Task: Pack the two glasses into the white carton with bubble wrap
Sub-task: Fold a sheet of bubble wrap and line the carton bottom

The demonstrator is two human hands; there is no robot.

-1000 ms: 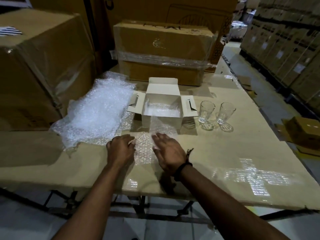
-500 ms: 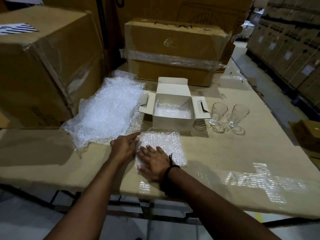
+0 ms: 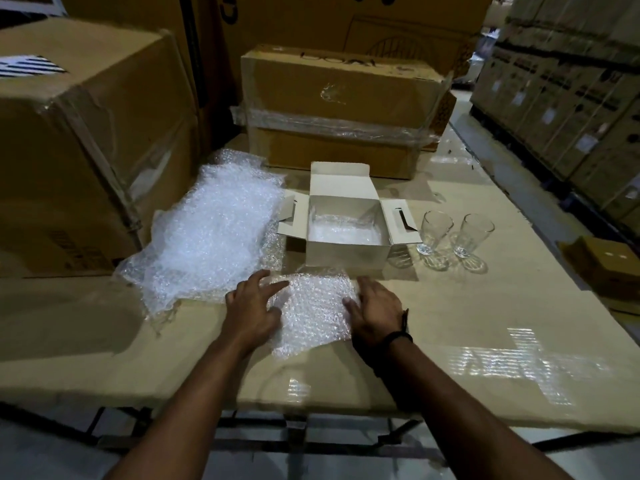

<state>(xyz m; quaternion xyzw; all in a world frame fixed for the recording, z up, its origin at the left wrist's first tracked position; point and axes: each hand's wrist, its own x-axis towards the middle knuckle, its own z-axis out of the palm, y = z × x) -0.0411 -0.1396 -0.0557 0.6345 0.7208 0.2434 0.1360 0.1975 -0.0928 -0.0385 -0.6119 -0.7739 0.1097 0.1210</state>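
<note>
The 2 glasses stand upright and empty in the right-centre of the frame, the left glass (image 3: pixel 434 233) just beside the carton's right flap and the right glass (image 3: pixel 471 235) close next to it, the 2 not touching. The white carton (image 3: pixel 346 252) sits at mid-frame with its lid and both side flaps folded out, and a layer of bubble wrap lining (image 3: pixel 343 232) covers its floor. Directly below the carton in the frame, a small bubble wrap sheet (image 3: pixel 315 313) lies on the table (image 3: pixel 485 323).

The left hand (image 3: pixel 251 308) rests on the sheet's left edge, fingers straight and spread, thumb lying on the plastic; it grasps nothing. The right hand (image 3: pixel 375 306) lies along the sheet's right edge, fingers extended toward the carton and thumb on the wrap, likewise relaxed and not clenched. Both are slightly blurred. A dark wristband (image 3: pixel 398 337) circles the right wrist.

Left of the carton, a larger crumpled bubble wrap pile (image 3: pixel 214 233) spreads over the table. A big brown box (image 3: pixel 86 150) fills the upper left, and a taped brown box (image 3: pixel 339 109) stands behind the carton at upper centre. A small brown box (image 3: pixel 609 268) sits at the right edge, with stacked cartons (image 3: pixel 571 98) in the upper right.
</note>
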